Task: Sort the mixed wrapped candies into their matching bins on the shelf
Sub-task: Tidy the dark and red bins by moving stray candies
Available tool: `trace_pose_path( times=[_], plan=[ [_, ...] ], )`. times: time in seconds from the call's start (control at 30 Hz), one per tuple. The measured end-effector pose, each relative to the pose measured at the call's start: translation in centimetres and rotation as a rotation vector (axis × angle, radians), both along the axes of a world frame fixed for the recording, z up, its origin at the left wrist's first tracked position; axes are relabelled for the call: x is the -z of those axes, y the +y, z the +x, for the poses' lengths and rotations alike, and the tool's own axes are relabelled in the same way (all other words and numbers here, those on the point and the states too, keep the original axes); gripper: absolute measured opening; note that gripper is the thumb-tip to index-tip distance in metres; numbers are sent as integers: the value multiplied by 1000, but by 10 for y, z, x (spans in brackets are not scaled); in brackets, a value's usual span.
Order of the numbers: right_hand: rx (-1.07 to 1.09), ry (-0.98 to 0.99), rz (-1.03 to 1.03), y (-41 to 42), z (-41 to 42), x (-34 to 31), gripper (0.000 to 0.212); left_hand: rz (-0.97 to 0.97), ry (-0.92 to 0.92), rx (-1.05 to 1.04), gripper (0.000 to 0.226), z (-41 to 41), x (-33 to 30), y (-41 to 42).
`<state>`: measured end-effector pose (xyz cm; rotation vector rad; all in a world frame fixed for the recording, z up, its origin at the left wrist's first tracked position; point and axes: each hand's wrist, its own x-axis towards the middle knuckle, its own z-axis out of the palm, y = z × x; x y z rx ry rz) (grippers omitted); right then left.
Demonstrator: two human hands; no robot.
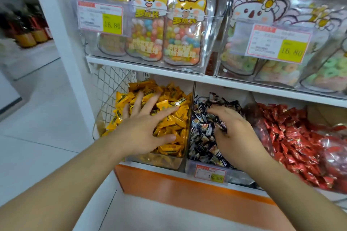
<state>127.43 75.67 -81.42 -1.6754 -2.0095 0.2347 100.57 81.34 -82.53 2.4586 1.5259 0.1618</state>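
Three clear bins stand side by side on the lower shelf. The left bin [165, 163] is heaped with yellow wrapped candies [174, 103]. My left hand [144, 129] lies flat on that heap with its fingers spread. The middle bin [191, 167] holds dark blue and white wrapped candies [202, 137]. My right hand [234, 133] is curled down into them, fingers bent around a few pieces. Red wrapped candies [293, 137] fill the right bin.
A clear divider [190, 118] separates the yellow and dark bins. A price tag [210, 173] hangs on the middle bin's front. The upper shelf [150, 67] carries bagged sweets in clear boxes. An orange base panel [169, 187] runs below. White aisle floor lies to the left.
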Motion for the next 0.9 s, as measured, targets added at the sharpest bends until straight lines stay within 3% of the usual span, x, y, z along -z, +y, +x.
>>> trace_pose_path(
  times=[0.23,0.47,0.7,0.9],
  plan=[
    [5,-13,-20,0,0,5,56,189,-3,-42,64,6,9,32],
    [11,-3,-42,1,-1,9,57,267,13,-82,67,7,13,57],
    [21,5,-52,-5,-4,11,55,284,-11,-79,64,10,11,64],
    [29,13,-51,-5,-4,6,57,187,-124,42,65,-1,0,46]
  ],
)
